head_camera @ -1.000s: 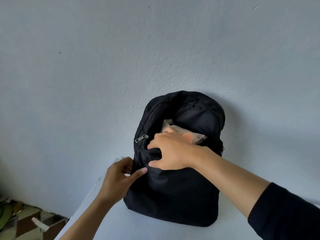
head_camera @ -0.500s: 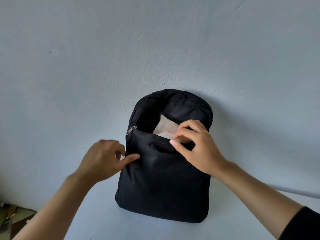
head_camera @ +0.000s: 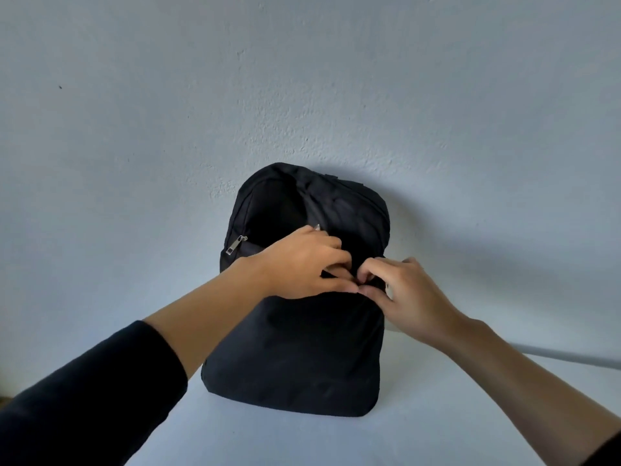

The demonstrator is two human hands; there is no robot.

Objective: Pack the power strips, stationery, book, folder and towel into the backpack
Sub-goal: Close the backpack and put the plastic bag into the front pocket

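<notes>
head view: opening of the backpack (head_camera: 295,348) is being pinched together by fingers of left hand (head_camera: 302,264) and right hand (head_camera: 413,297), seemingly for zipping.

Your left hand (head_camera: 302,267) and right hand (head_camera: 413,297) cover the middle of the backpack (head_camera: 295,358) opening, so you cannot tell whether your curled fingers pinch a zipper pull or only cloth. Inside the backpack, the contents are lost in the dark. A silver tip (head_camera: 317,227) at your left fingertips is too small to name. Your left sleeve (head_camera: 87,398) and right sleeve (head_camera: 610,450) run off the bottom edge. Right of the backpack, a pale bar (head_camera: 571,358) is cut off by the frame.
</notes>
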